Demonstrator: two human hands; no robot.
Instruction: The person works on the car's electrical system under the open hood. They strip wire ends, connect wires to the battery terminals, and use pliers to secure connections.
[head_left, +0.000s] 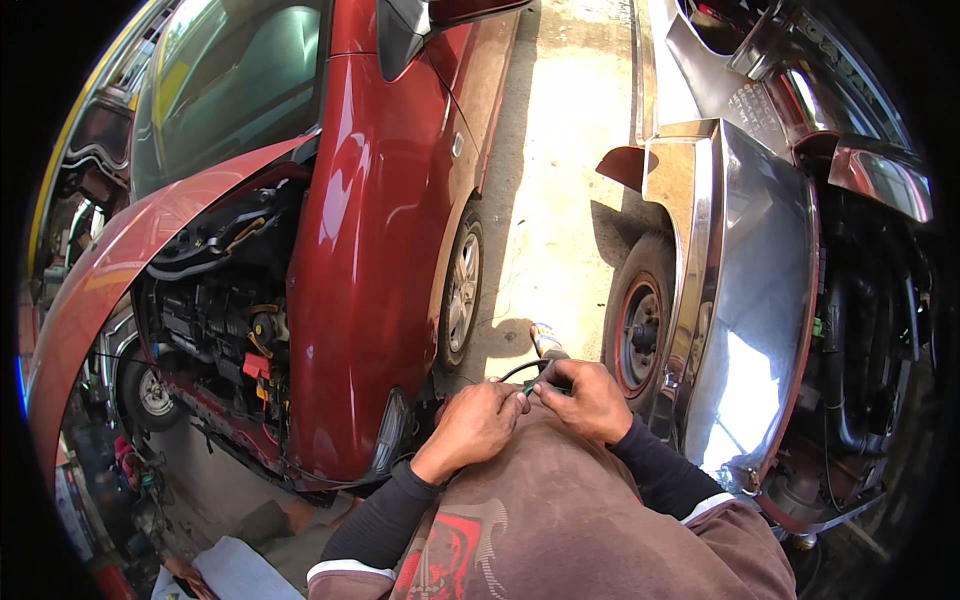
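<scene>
In the head view, my left hand (480,420) pinches a thin dark cable (522,366) in front of my brown shirt. Close beside it, my right hand (585,405) grips the same cable, and a small green piece (530,391) shows between the fingertips of both. The cable arches up over the hands; the rest of what they hold is hidden by the fingers.
A red car (355,250) with raised hood and exposed engine stands left. A shiny metal-bodied vehicle (750,300) is right. Concrete floor (530,120) runs between them, with my sandalled foot (545,338) below. Part of another person (290,520) shows lower left.
</scene>
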